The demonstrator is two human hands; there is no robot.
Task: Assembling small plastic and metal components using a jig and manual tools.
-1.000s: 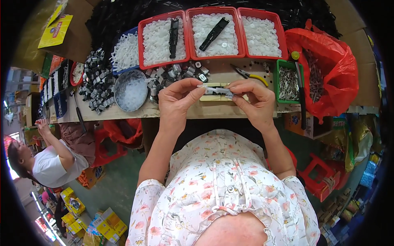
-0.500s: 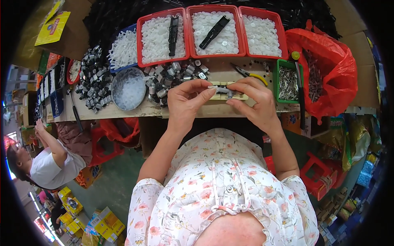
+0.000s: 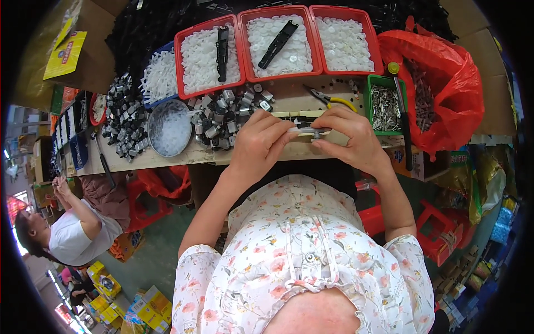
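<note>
A cream-coloured fixture (image 3: 282,114) lies at the table's front edge, with a black plastic part (image 3: 311,114) in it, partly covered by my fingers. In front of it, a pale rod-like plastic piece (image 3: 305,131) with a small grey end stretches between my hands. My left hand (image 3: 257,142) pinches its left end between thumb and fingers. The thumb and curled fingers of my right hand (image 3: 353,136) close around the grey end. My fingertips hide some of its shape.
Red trays (image 3: 208,92) of white plastic pieces stand behind, two with black housings on top. Small motors (image 3: 219,119) and a round metal bowl (image 3: 169,128) lie left. Pliers (image 3: 331,100), a green tray (image 3: 385,132) of metal pins and a red bag (image 3: 473,111) are right. A co-worker (image 3: 83,228) sits left.
My left hand has shifted, its fingers curling more, and the pale piece now lies level in front of the fixture. My right fingers stay near its grey end. The whole view has shifted slightly.
</note>
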